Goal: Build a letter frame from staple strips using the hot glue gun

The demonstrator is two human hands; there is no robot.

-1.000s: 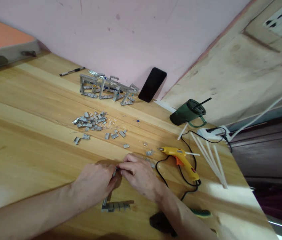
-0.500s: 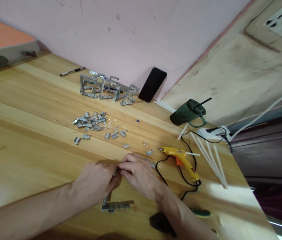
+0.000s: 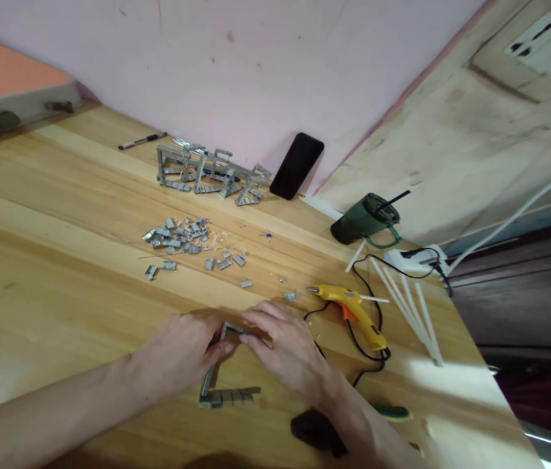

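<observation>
A small grey metal frame lies near the front of the wooden table, with a row of flat segments along its lower arm. My left hand is closed on its upright near the top corner. The thumb and fingers of my right hand pinch the short upper arm's end. Beyond my hands lies a heap of small grey metal clips, with several loose ones around it. A yellow hot glue gun rests to the right of my right hand, a glue stick in its back.
Similar grey frames stand near the wall, beside a leaning black phone. A green mug, white glue sticks, a power strip and a cord occupy the right. A black object lies under my right forearm. A pen lies behind.
My fingers have parted slightly at the frame's top, so its upper corner and short arm now show. The right hand has shifted a little to the right. The view has moved slightly.
</observation>
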